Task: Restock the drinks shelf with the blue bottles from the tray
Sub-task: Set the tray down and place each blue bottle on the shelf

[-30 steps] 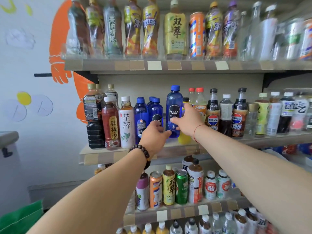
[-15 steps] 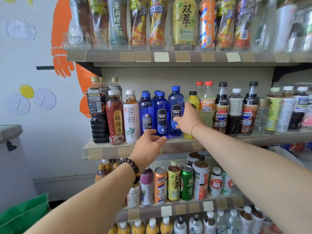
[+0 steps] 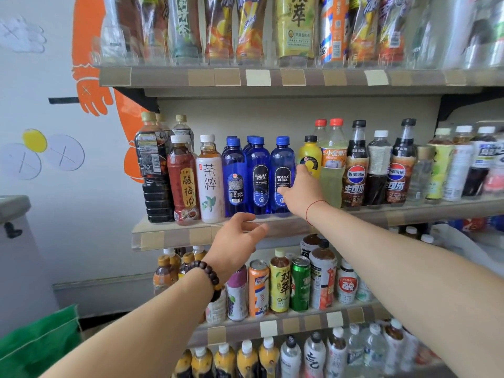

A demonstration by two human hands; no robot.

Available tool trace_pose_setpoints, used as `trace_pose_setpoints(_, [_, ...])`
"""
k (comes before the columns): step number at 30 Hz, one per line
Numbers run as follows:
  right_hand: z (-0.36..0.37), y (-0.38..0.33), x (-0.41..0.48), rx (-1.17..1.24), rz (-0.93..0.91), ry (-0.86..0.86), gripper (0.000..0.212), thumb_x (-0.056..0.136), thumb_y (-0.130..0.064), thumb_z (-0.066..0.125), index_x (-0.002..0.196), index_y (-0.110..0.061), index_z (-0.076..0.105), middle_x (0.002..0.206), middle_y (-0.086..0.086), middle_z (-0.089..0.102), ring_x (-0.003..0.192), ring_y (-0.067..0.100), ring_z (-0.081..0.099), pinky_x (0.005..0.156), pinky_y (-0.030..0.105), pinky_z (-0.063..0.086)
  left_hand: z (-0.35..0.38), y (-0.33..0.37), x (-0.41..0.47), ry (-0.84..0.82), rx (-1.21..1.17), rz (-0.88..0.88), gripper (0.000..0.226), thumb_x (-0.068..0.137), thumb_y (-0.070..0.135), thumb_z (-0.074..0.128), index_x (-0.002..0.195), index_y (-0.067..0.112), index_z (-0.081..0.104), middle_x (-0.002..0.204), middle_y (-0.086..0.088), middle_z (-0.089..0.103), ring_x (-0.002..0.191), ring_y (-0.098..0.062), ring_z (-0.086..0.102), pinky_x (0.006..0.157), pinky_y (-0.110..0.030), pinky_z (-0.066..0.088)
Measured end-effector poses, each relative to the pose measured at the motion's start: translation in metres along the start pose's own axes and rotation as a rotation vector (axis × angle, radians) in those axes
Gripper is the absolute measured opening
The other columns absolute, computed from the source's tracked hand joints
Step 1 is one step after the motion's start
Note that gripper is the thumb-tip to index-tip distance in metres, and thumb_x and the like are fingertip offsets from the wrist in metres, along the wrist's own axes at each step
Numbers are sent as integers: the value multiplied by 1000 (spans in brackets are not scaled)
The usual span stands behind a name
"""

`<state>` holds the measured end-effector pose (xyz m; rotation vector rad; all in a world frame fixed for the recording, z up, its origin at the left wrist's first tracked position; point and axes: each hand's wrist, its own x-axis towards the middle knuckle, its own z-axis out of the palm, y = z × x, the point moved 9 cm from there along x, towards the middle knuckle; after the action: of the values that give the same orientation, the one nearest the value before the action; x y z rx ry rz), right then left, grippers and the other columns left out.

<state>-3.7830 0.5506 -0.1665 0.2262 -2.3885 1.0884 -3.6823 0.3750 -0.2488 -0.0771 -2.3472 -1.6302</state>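
Several blue Bolsa Soda bottles stand in rows on the middle shelf [image 3: 174,238]. The rightmost front blue bottle [image 3: 282,159] stands upright on the shelf beside another blue bottle [image 3: 258,170]. My right hand [image 3: 300,193] is wrapped around its lower right side, thumb on the label and fingers between it and a yellow bottle [image 3: 309,156]. My left hand [image 3: 236,242] hovers open in front of the shelf edge, just below the blue bottles, holding nothing. The tray is out of view.
A white tea bottle [image 3: 210,181] borders the blue rows on the left; cola bottles [image 3: 356,170] stand to the right. Shelves above and below are packed with drinks and cans [image 3: 300,283]. A green bag [image 3: 35,347] sits at lower left.
The blue bottle in my right hand has come down from a raised position to stand on the shelf in line with the others. My left hand has dropped away from the bottles and opened.
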Motion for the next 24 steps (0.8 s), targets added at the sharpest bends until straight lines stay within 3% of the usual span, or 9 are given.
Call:
trace_pose_setpoints(3, [1,-3,1,-56,17,7,38,94,-19,71,126,-9,51,118,14,67,101,33,63,72,36,50,1,3,-2,-10,-6,7,51,98,38,70,142,18,55,120,7,69,106,-15,71,95,-44,62])
trace_pose_setpoints(6, [1,-5,2,-84,39,22,42,92,-22,72,127,-9,51,124,16,64,119,38,56,82,39,51,2,5,-5,-18,-12,15,47,98,35,70,140,18,56,120,7,69,108,-13,69,95,-42,62])
trace_pose_setpoints(10, [3,-7,-3,-93,46,65,55,89,-33,80,129,-8,52,129,14,64,126,37,51,93,43,50,-1,2,-5,-3,-24,10,44,97,33,72,136,17,60,118,5,70,108,-13,69,94,-40,63])
trace_pose_setpoints(14, [5,-8,-11,-123,13,130,58,92,-31,79,136,-9,49,138,15,60,131,37,50,103,46,49,-5,-2,-7,2,-30,2,42,96,34,73,133,18,62,117,5,70,108,-13,69,93,-40,63])
trace_pose_setpoints(18, [-1,-9,-15,-96,-26,201,66,90,-24,80,146,-13,45,149,13,39,127,37,55,102,45,53,-7,-8,-8,9,-34,-5,39,96,32,74,131,18,64,115,4,71,106,-14,70,93,-42,63])
trace_pose_setpoints(24, [2,-8,-17,-88,-60,196,66,95,-23,73,151,-13,39,150,14,43,136,34,49,107,42,49,2,-18,-8,-6,-27,-21,37,96,30,73,130,18,65,117,3,71,109,-15,69,95,-43,62])
